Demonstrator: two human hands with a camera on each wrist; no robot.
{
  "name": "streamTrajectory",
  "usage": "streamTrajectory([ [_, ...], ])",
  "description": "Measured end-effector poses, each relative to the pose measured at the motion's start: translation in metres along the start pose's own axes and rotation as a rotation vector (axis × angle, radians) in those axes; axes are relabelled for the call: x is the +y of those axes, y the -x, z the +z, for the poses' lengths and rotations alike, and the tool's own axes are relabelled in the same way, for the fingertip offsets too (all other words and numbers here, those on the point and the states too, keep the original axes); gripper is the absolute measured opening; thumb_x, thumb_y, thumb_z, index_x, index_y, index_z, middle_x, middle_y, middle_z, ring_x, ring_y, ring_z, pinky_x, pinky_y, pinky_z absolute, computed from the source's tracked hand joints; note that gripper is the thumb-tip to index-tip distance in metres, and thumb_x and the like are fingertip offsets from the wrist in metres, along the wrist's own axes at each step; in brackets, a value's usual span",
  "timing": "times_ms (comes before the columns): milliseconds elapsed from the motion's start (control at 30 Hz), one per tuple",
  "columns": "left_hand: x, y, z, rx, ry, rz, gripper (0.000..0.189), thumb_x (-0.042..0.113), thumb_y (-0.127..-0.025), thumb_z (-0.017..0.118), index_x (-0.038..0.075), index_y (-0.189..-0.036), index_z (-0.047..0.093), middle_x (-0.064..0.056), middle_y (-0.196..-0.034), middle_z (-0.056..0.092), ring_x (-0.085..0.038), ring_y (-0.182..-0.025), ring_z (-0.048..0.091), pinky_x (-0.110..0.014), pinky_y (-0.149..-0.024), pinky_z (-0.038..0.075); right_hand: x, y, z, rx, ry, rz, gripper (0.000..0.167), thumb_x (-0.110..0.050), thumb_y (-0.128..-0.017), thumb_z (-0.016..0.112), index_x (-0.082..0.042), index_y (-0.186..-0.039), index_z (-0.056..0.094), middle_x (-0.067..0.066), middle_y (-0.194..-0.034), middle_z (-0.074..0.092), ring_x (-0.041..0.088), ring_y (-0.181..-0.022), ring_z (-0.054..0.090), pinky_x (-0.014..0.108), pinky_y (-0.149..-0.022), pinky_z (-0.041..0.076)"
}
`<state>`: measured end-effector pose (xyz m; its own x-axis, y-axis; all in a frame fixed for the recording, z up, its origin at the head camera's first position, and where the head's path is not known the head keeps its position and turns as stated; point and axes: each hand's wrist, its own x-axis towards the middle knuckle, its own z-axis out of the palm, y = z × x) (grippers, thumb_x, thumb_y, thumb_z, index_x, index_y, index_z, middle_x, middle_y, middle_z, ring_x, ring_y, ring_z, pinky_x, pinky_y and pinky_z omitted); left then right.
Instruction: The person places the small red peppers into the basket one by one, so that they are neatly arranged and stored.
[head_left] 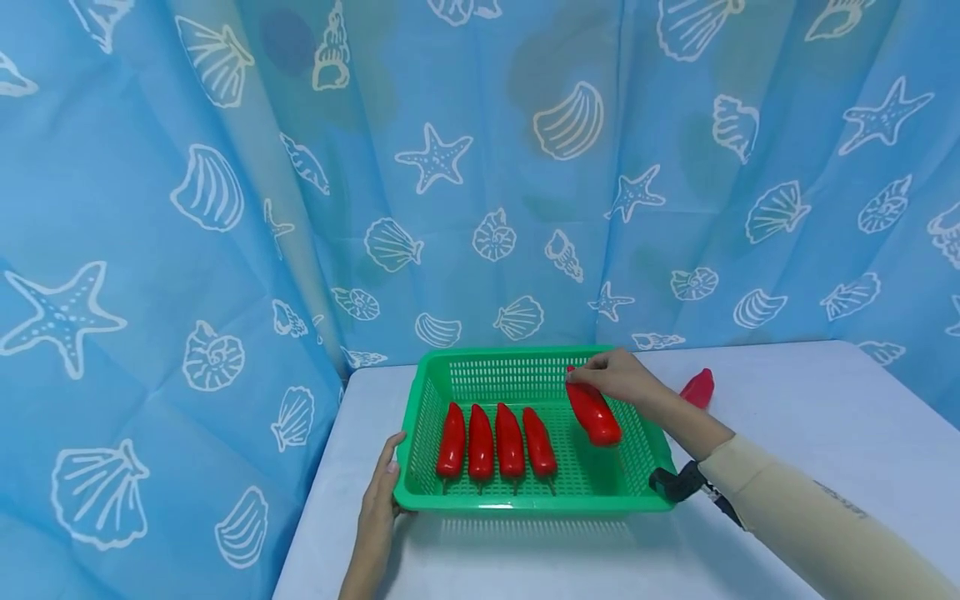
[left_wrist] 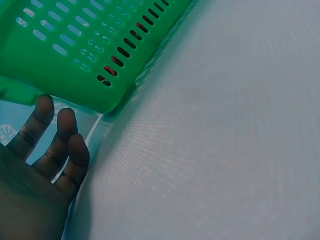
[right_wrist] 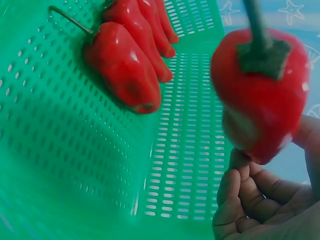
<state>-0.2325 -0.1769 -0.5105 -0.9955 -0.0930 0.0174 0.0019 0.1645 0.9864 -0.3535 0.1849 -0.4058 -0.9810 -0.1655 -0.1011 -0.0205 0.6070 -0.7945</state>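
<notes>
My right hand point(head_left: 617, 377) pinches a red pepper point(head_left: 594, 417) by its narrow tip, above the right part of a green basket point(head_left: 525, 503). In the right wrist view the held red pepper point(right_wrist: 262, 95) shows its green stem, with the fingertips point(right_wrist: 240, 159) at its pointed end. Several red peppers point(head_left: 480, 446) lie side by side in the basket's left and middle part, stems toward the near side. My left hand point(head_left: 378, 492) rests at the basket's left rim. Its fingers point(left_wrist: 65, 125) are nearly straight and loosely spread beside the basket corner.
Another red pepper point(head_left: 699, 388) lies on the white table point(head_left: 817, 408) to the right of the basket, partly behind my right forearm. A blue curtain point(head_left: 480, 183) with white shell and starfish prints hangs behind and to the left of the table.
</notes>
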Motion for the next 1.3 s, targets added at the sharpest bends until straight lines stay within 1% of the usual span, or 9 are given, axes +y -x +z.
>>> streamTrajectory([
  [100,-0.001,0.001,0.0,-0.001,0.007,0.001,0.053,0.058,-0.105,0.031,0.034,-0.152,0.039,-0.015,-0.138,0.046,-0.026,-0.081,0.057,-0.035,-0.066,0.046,-0.001,-0.002,0.006,-0.003,0.01,0.005,0.035,-0.035,-0.092,0.07,-0.002,-0.103,0.075,0.009,-0.096,0.067,0.025,-0.092,0.059,0.043,-0.077,0.054],
  [267,-0.001,0.0,0.0,-0.001,0.005,0.001,0.054,0.059,-0.104,0.032,0.035,-0.151,0.039,-0.013,-0.142,0.045,-0.026,-0.085,0.057,-0.035,-0.067,0.046,0.0,-0.007,0.011,-0.003,0.007,0.015,0.031,-0.034,-0.092,0.07,-0.004,-0.097,0.076,0.008,-0.095,0.068,0.023,-0.092,0.058,0.046,-0.082,0.052],
  [533,-0.001,0.0,0.001,0.012,-0.011,-0.001,0.054,0.06,-0.104,0.031,0.035,-0.151,0.039,-0.014,-0.139,0.047,-0.026,-0.085,0.058,-0.035,-0.066,0.047,0.002,-0.014,0.018,-0.017,0.017,0.023,0.035,-0.035,-0.091,0.071,-0.002,-0.102,0.076,0.01,-0.104,0.068,0.025,-0.098,0.058,0.042,-0.083,0.051],
  [767,-0.001,-0.001,0.001,0.014,-0.007,-0.003,0.053,0.059,-0.104,0.031,0.036,-0.151,0.039,-0.015,-0.134,0.05,-0.025,-0.082,0.058,-0.034,-0.065,0.047,0.007,-0.019,0.024,-0.037,-0.004,0.051,0.031,-0.033,-0.092,0.071,-0.003,-0.099,0.077,0.011,-0.109,0.067,0.026,-0.103,0.058,0.048,-0.088,0.049],
  [900,-0.002,0.0,0.001,0.015,-0.007,-0.001,0.052,0.058,-0.105,0.031,0.036,-0.151,0.04,-0.015,-0.131,0.051,-0.025,-0.081,0.058,-0.035,-0.065,0.047,0.014,-0.021,0.029,-0.035,0.007,0.054,0.033,-0.032,-0.092,0.07,0.0,-0.101,0.076,0.012,-0.106,0.068,0.027,-0.1,0.059,0.047,-0.086,0.05],
  [1067,-0.005,0.001,0.002,0.006,-0.003,0.008,0.052,0.057,-0.105,0.031,0.036,-0.151,0.04,-0.013,-0.141,0.046,-0.026,-0.083,0.057,-0.036,-0.066,0.047,0.025,-0.023,0.035,-0.053,0.009,0.085,0.041,-0.032,-0.091,0.071,0.005,-0.109,0.072,0.013,-0.106,0.067,0.024,-0.095,0.059,0.044,-0.084,0.05],
  [1167,-0.005,0.001,0.002,0.003,-0.006,0.018,0.051,0.057,-0.105,0.031,0.037,-0.151,0.041,-0.012,-0.143,0.044,-0.026,-0.086,0.057,-0.036,-0.067,0.047,0.028,-0.024,0.037,-0.056,0.003,0.089,0.04,-0.031,-0.091,0.071,0.005,-0.108,0.072,0.012,-0.104,0.067,0.023,-0.092,0.057,0.042,-0.081,0.05],
  [1233,-0.004,0.001,0.002,0.008,-0.011,0.026,0.049,0.056,-0.105,0.031,0.037,-0.15,0.041,-0.012,-0.141,0.046,-0.026,-0.088,0.057,-0.036,-0.068,0.047,0.028,-0.025,0.038,-0.057,0.007,0.08,0.035,-0.03,-0.091,0.071,0.003,-0.1,0.074,0.01,-0.094,0.067,0.021,-0.083,0.055,0.039,-0.074,0.048],
  [1300,-0.003,0.0,0.001,0.013,-0.016,0.033,0.048,0.056,-0.106,0.031,0.038,-0.149,0.042,-0.011,-0.138,0.047,-0.026,-0.089,0.057,-0.036,-0.068,0.046,0.026,-0.026,0.039,-0.059,0.014,0.076,0.03,-0.03,-0.092,0.07,-0.001,-0.087,0.075,0.005,-0.08,0.063,0.018,-0.074,0.05,0.035,-0.067,0.045],
])
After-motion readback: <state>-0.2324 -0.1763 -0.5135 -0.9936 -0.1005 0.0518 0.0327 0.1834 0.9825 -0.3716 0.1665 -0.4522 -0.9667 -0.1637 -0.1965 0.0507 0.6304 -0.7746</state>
